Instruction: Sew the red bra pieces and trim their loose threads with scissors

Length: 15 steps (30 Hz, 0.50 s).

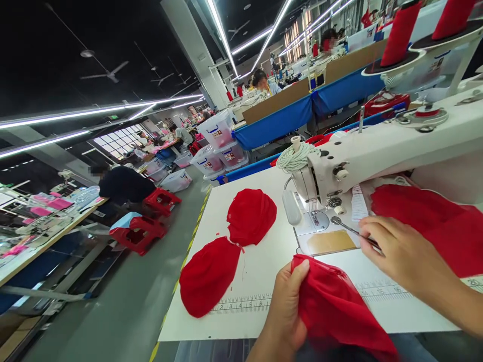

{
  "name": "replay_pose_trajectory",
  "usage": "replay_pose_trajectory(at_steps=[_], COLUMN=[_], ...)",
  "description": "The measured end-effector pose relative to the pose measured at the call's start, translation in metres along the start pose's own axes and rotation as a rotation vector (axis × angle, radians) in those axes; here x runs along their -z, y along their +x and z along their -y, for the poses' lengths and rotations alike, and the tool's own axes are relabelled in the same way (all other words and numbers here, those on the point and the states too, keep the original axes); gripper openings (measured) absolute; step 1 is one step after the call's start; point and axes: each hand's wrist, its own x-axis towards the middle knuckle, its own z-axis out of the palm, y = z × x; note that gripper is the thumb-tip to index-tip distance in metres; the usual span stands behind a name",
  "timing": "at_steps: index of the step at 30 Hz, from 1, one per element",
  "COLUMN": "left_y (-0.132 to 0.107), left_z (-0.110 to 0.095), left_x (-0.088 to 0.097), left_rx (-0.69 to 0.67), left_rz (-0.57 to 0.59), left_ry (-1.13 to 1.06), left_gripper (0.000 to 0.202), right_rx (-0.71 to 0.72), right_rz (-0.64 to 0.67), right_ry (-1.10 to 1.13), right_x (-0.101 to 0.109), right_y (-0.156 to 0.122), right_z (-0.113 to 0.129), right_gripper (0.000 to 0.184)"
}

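Note:
My left hand (289,306) pinches the edge of a red fabric piece (332,301) between thumb and fingers, and the cloth drapes down over the table's front edge. In my right hand (403,249) is a slim metal tool with a round, spoon-like end (345,225); its exact kind is unclear. That end points at the needle area of the white sewing machine (362,156), just right of the presser foot. Two rounded red fabric pieces (251,216) lie on the white table (260,274), left of the machine.
More red fabric (426,221) lies under the machine arm at right. Pale green cord (298,156) sits on the machine head. Red thread cones (400,35) stand behind. Clear plastic bins (217,128) are stacked past the table, and red stools (138,234) stand across the aisle. Other people sit farther off.

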Motion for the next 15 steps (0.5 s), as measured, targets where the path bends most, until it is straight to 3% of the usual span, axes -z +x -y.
replay_pose_trajectory(at_steps=[4, 6, 12, 15], left_y=[0.000, -0.001, -0.006, -0.008], left_z=[0.002, 0.003, 0.004, 0.003], left_x=[0.002, 0.001, -0.004, -0.004], left_rx=[0.003, -0.002, -0.026, -0.016], left_rz=[0.015, 0.042, 0.112, 0.094], left_ry=[0.072, 0.117, 0.191, 0.199], left_gripper=[0.030, 0.029, 0.024, 0.023], right_rx=[-0.258, -0.269, 0.094, 0.157], right_rz=[0.168, 0.217, 0.230, 0.230], right_ry=[0.475, 0.539, 0.511, 0.495], right_x=[0.021, 0.029, 0.033, 0.029], right_y=[-0.018, -0.023, -0.009, -0.005], right_z=[0.023, 0.032, 0.022, 0.021], right_gripper=[0.021, 0.028, 0.036, 0.038])
